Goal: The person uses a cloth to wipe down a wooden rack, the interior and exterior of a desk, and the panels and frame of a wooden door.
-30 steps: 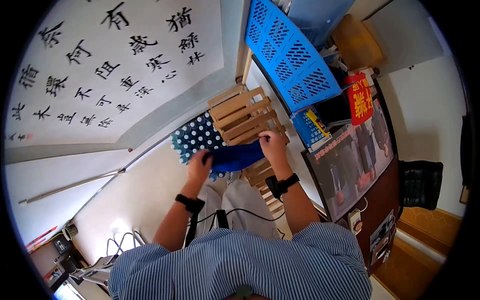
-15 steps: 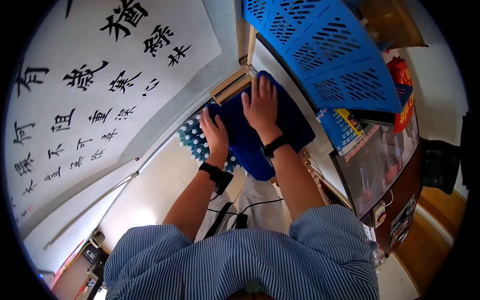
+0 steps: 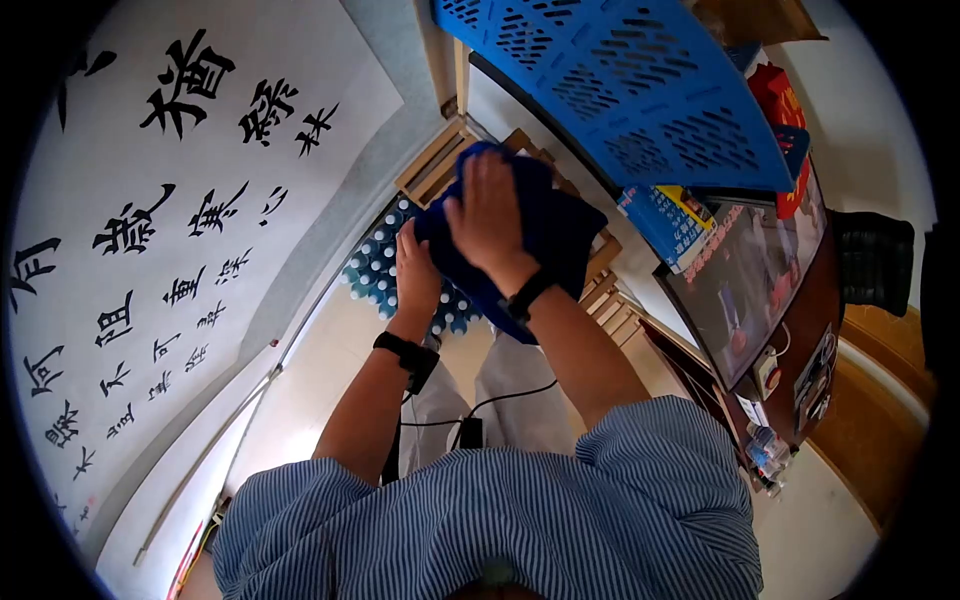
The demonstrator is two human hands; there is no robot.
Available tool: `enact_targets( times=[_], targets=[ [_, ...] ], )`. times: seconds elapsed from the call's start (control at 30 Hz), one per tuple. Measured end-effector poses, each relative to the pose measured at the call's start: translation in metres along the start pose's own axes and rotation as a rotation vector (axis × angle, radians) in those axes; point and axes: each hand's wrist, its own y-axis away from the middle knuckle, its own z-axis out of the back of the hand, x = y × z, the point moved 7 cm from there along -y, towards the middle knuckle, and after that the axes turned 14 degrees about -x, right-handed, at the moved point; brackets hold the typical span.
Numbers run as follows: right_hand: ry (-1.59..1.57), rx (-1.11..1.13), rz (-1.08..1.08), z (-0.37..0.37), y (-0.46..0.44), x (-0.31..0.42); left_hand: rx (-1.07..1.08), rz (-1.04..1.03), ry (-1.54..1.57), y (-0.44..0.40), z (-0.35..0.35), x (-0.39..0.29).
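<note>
A dark blue cloth [image 3: 560, 225], folded and rumpled, lies over a slatted wooden piece of furniture [image 3: 603, 300] in front of me. My right hand [image 3: 487, 215] rests on top of the cloth with its fingers stretched out, slightly smeared by motion. At the cloth's left edge is my left hand [image 3: 417, 278], its fingers close together and bent round the edge. The fingertips there are only partly visible. Both wrists wear black bands.
Many capped bottles [image 3: 372, 265] stand on the floor to the left, beside a wall with a calligraphy sheet [image 3: 200, 260]. To the right, a blue perforated plastic basket [image 3: 640, 90] and a blue-and-yellow package [image 3: 665, 230] sit by a glass-topped desk [image 3: 745, 290]. A black cable [image 3: 510, 395] crosses my legs.
The cloth has shifted left and bunched up, uncovering more wooden slats behind and to its right. My right hand has moved left with it; my left hand's fingers have drawn together.
</note>
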Motion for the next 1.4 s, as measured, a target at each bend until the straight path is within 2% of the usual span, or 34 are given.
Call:
enact_targets(
  times=[0.07,0.17,0.27,0.37,0.47,0.5,0.6,0.63,0.67,0.73,0.77,0.83,0.93,1.03,1.07,1.17,1.23,1.33,1.37,1.4],
  targets=[
    [-0.099,0.172,0.242,0.003,0.021,0.040,0.044,0.010,-0.048,0.003,0.001,0.007],
    [-0.204,0.244,0.368,-0.002,0.028,0.032,0.120,0.019,-0.133,0.003,-0.002,0.020],
    [-0.001,0.128,0.200,0.014,-0.004,-0.017,0.124,-0.085,-0.151,-0.005,0.001,-0.004],
    [0.032,-0.109,0.083,0.018,-0.005,-0.036,0.098,-0.106,-0.168,-0.004,0.000,-0.006],
    [0.078,0.068,0.017,0.016,0.013,0.009,0.079,-0.140,-0.247,0.000,-0.001,0.005],
    [-0.070,0.092,0.110,0.016,0.026,0.028,0.070,-0.169,-0.297,0.002,-0.002,0.007],
    [-0.213,0.134,0.319,0.021,0.031,0.016,0.110,-0.224,-0.331,0.004,-0.004,0.006],
    [-0.199,0.109,0.308,0.029,0.017,-0.001,0.132,-0.236,-0.324,0.001,-0.003,0.002],
    [-0.055,0.082,0.193,0.034,0.006,-0.019,0.121,-0.232,-0.303,-0.002,-0.003,-0.002],
    [0.052,-0.133,0.032,0.043,-0.002,-0.054,0.098,-0.213,-0.257,-0.005,-0.002,-0.014],
    [0.080,-0.116,0.003,0.037,0.005,-0.055,0.097,-0.150,-0.225,-0.003,0.000,-0.016],
    [0.134,-0.086,-0.061,0.042,0.018,-0.033,0.060,-0.156,-0.275,-0.001,-0.002,-0.009],
    [-0.138,0.017,0.111,0.027,0.066,0.015,0.026,-0.208,-0.315,0.005,0.003,-0.008],
    [-0.361,0.084,0.125,0.037,0.065,0.005,-0.044,-0.311,-0.422,0.018,0.008,-0.024],
    [-0.363,0.015,0.052,0.045,0.060,-0.010,-0.073,-0.349,-0.473,0.025,0.009,-0.030],
    [-0.317,-0.173,-0.154,0.068,0.040,-0.065,-0.015,-0.279,-0.434,0.036,0.005,-0.033],
    [-0.242,-0.277,-0.257,0.080,0.023,-0.091,0.029,-0.284,-0.327,0.034,0.006,-0.040],
    [0.042,-0.193,-0.050,0.048,0.010,-0.056,0.051,-0.258,-0.219,0.035,0.011,-0.039],
    [0.041,-0.139,-0.093,0.033,0.019,-0.051,0.040,-0.248,-0.179,0.038,0.010,-0.032],
    [-0.006,-0.063,-0.024,0.029,0.022,-0.032,0.031,-0.241,-0.139,0.039,0.010,-0.028]
  ],
)
